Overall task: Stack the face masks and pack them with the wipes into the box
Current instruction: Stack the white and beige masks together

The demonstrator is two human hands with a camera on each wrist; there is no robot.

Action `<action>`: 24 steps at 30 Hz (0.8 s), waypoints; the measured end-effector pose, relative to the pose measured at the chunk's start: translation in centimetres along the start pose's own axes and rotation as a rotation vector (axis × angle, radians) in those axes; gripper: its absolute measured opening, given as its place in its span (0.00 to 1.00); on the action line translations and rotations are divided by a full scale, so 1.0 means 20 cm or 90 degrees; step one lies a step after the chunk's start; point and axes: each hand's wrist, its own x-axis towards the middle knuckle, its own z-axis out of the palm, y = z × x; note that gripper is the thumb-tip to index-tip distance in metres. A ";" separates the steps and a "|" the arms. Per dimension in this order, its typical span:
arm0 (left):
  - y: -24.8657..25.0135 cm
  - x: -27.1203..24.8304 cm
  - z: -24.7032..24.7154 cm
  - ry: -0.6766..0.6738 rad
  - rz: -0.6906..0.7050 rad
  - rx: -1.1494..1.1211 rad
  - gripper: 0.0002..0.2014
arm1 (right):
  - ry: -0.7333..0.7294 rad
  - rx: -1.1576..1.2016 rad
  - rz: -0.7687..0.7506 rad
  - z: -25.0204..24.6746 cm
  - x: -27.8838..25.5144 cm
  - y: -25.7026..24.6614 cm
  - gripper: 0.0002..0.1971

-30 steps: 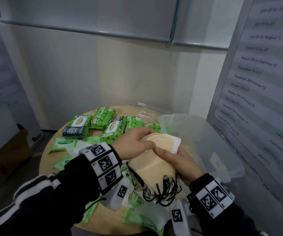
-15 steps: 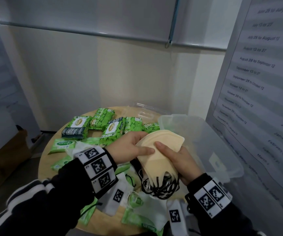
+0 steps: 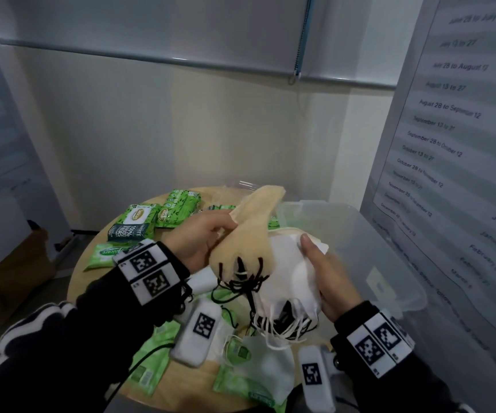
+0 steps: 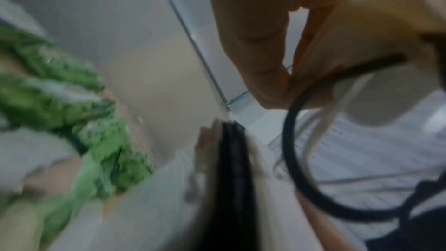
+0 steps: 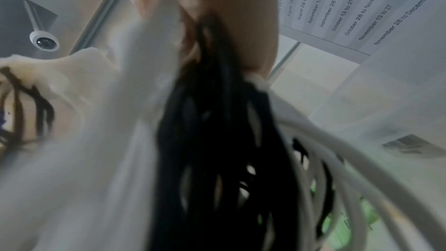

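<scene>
My left hand grips a bundle of beige face masks with dark ear loops, lifted and tilted up to the left. The same beige masks fill the top right of the left wrist view. My right hand holds a stack of white masks from the right side, its black and white loops hanging below. In the right wrist view those white masks and loops hang close to the camera. A clear plastic box stands open at the right. Green wipe packs lie on the round table.
More wipe packs and a loose white mask lie at the table's near edge. A board with printed dates stands right of the box. A cardboard box sits on the floor at the left.
The one stack held by both hands has split: my left hand has lifted the beige masks up and to the left, baring the white masks that stay in my right hand.
</scene>
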 end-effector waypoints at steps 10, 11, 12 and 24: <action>-0.18 0.04 0.06 -0.007 -0.157 -0.013 0.06 | 0.037 -0.095 0.005 0.04 -0.01 0.00 0.20; -0.19 0.05 0.08 0.019 -0.125 0.013 0.03 | 0.046 -0.102 0.003 0.04 -0.01 0.00 0.19; -0.20 0.05 0.08 0.049 -0.081 0.072 0.03 | 0.054 -0.113 0.001 0.04 -0.01 0.01 0.18; -0.23 0.01 0.14 0.093 0.216 0.553 0.03 | -0.072 0.106 0.045 0.03 -0.04 -0.02 0.29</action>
